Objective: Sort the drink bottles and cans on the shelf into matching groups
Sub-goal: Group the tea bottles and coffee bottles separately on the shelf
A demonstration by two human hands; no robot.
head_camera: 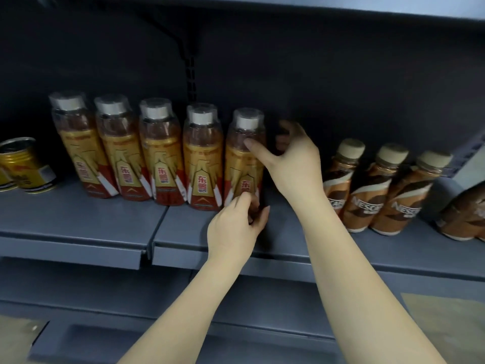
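Several gold-and-red bottles with white caps stand in a row on the grey shelf (78, 224). The rightmost gold bottle (242, 164) is held by both hands. My right hand (291, 158) wraps its upper part, thumb across the front and fingers behind. My left hand (237, 224) grips its base with curled fingers. To the right stand three brown coffee bottles (404, 193) with beige caps. Two gold cans (26, 166) sit at the far left.
A further brown bottle (464, 219) lies tilted at the right edge. A gap of bare shelf lies between the gold bottles and the coffee bottles. A dark back panel and an upper shelf enclose the space. A lower shelf sits below.
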